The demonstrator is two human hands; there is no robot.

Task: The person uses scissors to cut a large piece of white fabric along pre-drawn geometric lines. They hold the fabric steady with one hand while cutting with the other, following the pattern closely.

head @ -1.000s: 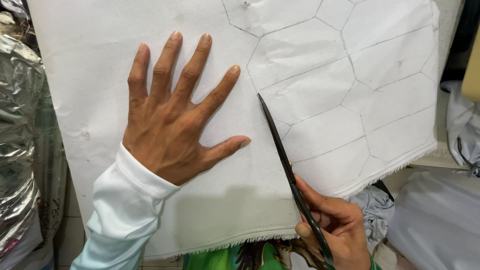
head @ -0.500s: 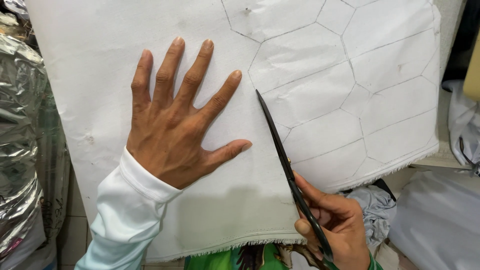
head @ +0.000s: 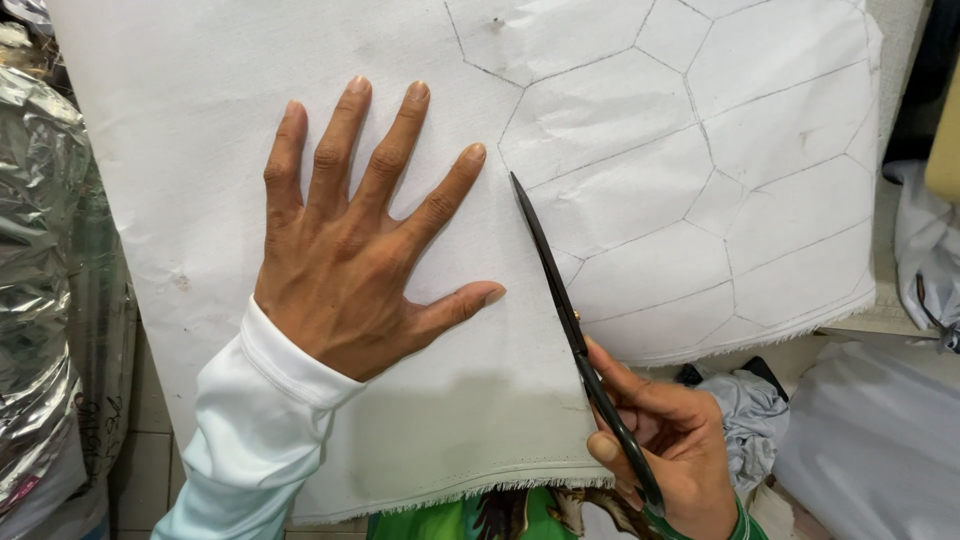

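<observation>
Two hands: left hand [head: 350,260] splayed flat on white fabric [head: 200,120], right hand [head: 665,450] fingers clasping black scissors [head: 570,320].

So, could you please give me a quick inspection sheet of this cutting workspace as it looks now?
Surface: hidden under the white fabric; nothing seen of it.
Job's things: white fabric spread flat, pencilled hexagon outlines on its right part, frayed near edge; black scissors, blades lying along the pattern's left edge.
Clutter: grey cloth scraps below the fabric's right edge; green patterned cloth under the near edge.
Grippers: left hand pressed flat on the fabric, fingers spread; right hand gripping the scissors' handles.
Cables: nothing seen.
Surroundings: crinkled silver foil material at left; white bags at right.
</observation>
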